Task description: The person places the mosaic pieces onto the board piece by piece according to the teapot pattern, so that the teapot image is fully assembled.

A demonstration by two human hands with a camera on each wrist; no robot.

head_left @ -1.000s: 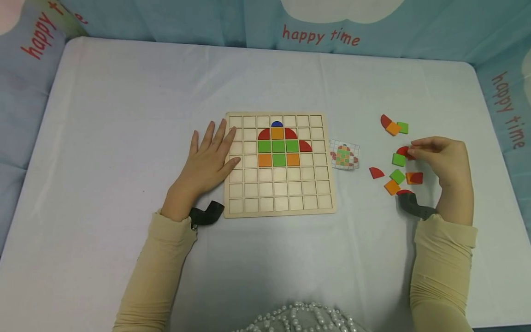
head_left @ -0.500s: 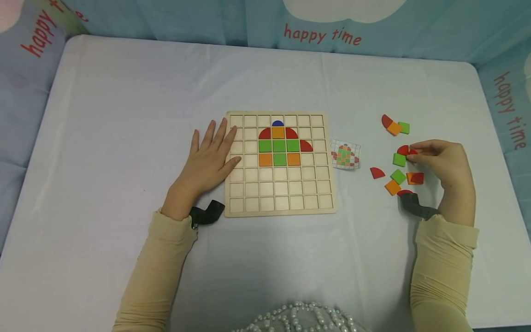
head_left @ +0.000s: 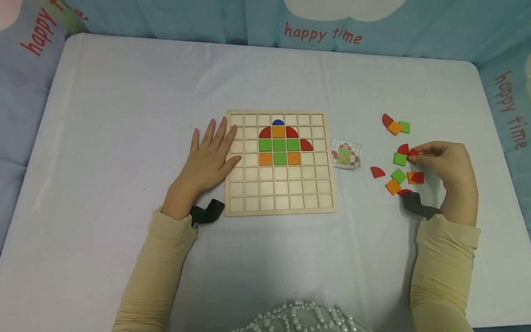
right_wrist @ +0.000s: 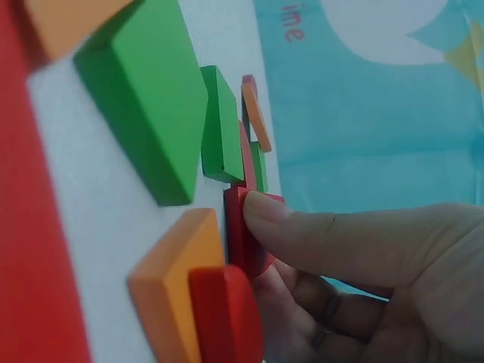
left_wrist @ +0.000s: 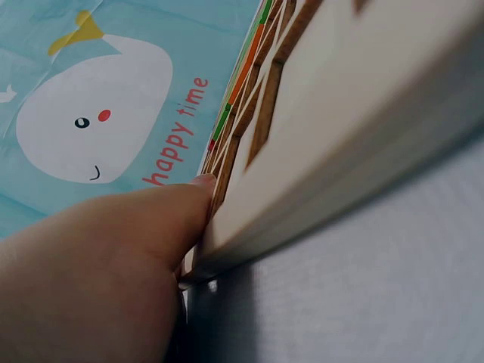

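Observation:
My left hand (head_left: 207,159) lies flat with fingers spread, its fingertips and thumb over the left edge of the wooden grid board (head_left: 265,210). On that board sit red quarter-circles, green squares (head_left: 280,145), orange squares (head_left: 266,159) and a blue half-circle (head_left: 278,122). To the right, my right hand (head_left: 448,161) pinches a red quarter-circle tile (right_wrist: 240,219) between thumb and fingers. Close beside it lie another red tile (head_left: 403,149) and a green square tile (head_left: 400,159). In the left wrist view, the thumb (left_wrist: 174,212) touches the board's edge.
A small printed pattern card (head_left: 346,154) lies against the board's right side. Loose tiles are scattered around the right hand, including a red quarter-circle (head_left: 377,172), an orange square (head_left: 393,186) and a red tile lying over an orange one (head_left: 418,178). Black wrist-camera mounts (head_left: 416,205) stick out beside both wrists.
My right hand has shifted slightly right and toward me, drawing the pinched red tile a little apart from the red one beside it. The left hand stays on the board.

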